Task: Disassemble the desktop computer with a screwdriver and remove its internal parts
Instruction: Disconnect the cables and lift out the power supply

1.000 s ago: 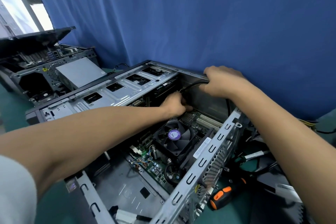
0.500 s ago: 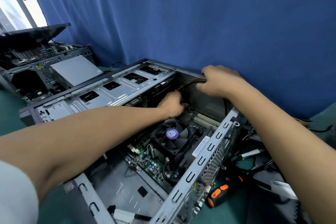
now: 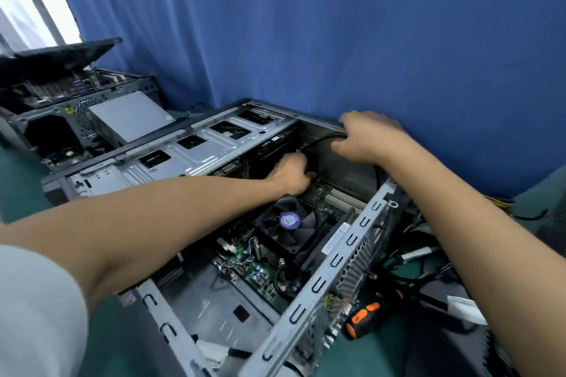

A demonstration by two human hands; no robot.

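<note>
An open desktop computer case (image 3: 346, 257) lies on its side on the green table. Inside it sit a green motherboard (image 3: 254, 269) and a black CPU fan (image 3: 291, 223) with a purple label. My left hand (image 3: 291, 174) reaches deep into the case above the fan, fingers curled round the lower end of a black cable (image 3: 318, 141). My right hand (image 3: 367, 138) grips the far top edge of the case, where the same cable runs under its fingers. A silver drive cage (image 3: 196, 147) spans the case's left side.
A screwdriver (image 3: 364, 317) with an orange and black handle lies on the table right of the case, among loose black cables (image 3: 428, 269). A second opened computer (image 3: 76, 113) stands at the back left. A blue curtain (image 3: 306, 24) hangs close behind.
Both hands stay in the same places on the case and cable. Only the camera view has shifted slightly.
</note>
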